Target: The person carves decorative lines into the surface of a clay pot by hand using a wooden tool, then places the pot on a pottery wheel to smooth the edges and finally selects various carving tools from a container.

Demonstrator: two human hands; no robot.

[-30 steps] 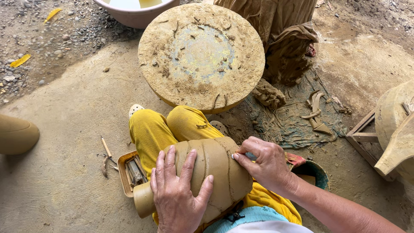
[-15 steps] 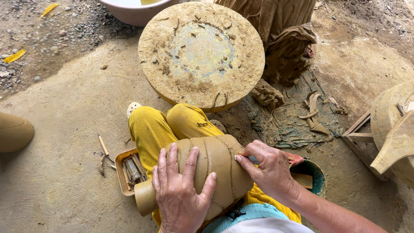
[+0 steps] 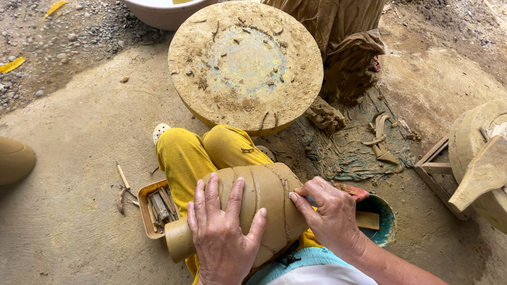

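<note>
A brown unfired clay pot (image 3: 266,196) lies on its side across my lap, neck pointing left, over yellow trousers (image 3: 195,153). My left hand (image 3: 224,232) rests spread flat on the pot's body, fingers apart, steadying it. My right hand (image 3: 330,216) presses against the pot's right side, pinching a small thin tool at the grooved surface; the tool is mostly hidden by my fingers. Grooves run around the pot's belly.
A round clay-smeared turntable (image 3: 245,63) stands ahead of my knees. A small tray of tools (image 3: 156,208) lies at my left, a teal bowl (image 3: 377,221) at my right. Another pot (image 3: 16,161) sits far left, a clay vessel (image 3: 483,158) far right, a white basin (image 3: 163,10) at top.
My right hand has slid slightly along the pot's side. The left hand stays spread on the pot, and the view has shifted a little.
</note>
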